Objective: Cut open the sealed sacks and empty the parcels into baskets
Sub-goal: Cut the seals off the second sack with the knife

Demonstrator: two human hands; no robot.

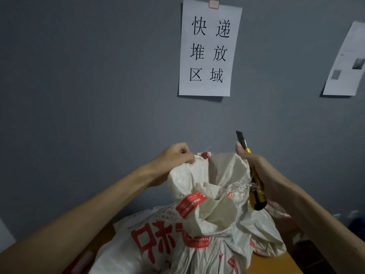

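Head view: a white woven sack (213, 252) with large red print stands on a wooden counter (276, 263) against a grey wall (88, 86), low in the middle of the frame and between the two forearms. Its neck is bunched and rises to a ragged, open-looking mouth at the level of both hands. The left hand (175, 155) is at the upper left corner of that mouth, fingers curled and pinching the edge of the fabric, holding it up. Just beside its fingertips, a small red tag (205, 155) with frayed threads sticks up from the rim. The right hand (261, 173) is at the right side of the mouth, fist wrapped round a yellow and black utility knife (256, 196) held nearly upright; the thumb lies along the upper part of the handle. The dark blade (240, 137) is pushed out and points up, above the sack and apart from it, while the lower end of the handle sits close against the fabric. Loose white strands (239, 187) hang from the sack next to the handle. A red printed tape strip (190, 203) crosses the folds below the left hand, and another band wraps the gathered neck lower down. On the wall above hangs a white paper sign (209, 50) with black Chinese characters, and a second printed sheet (347, 62) hangs tilted at the right edge.
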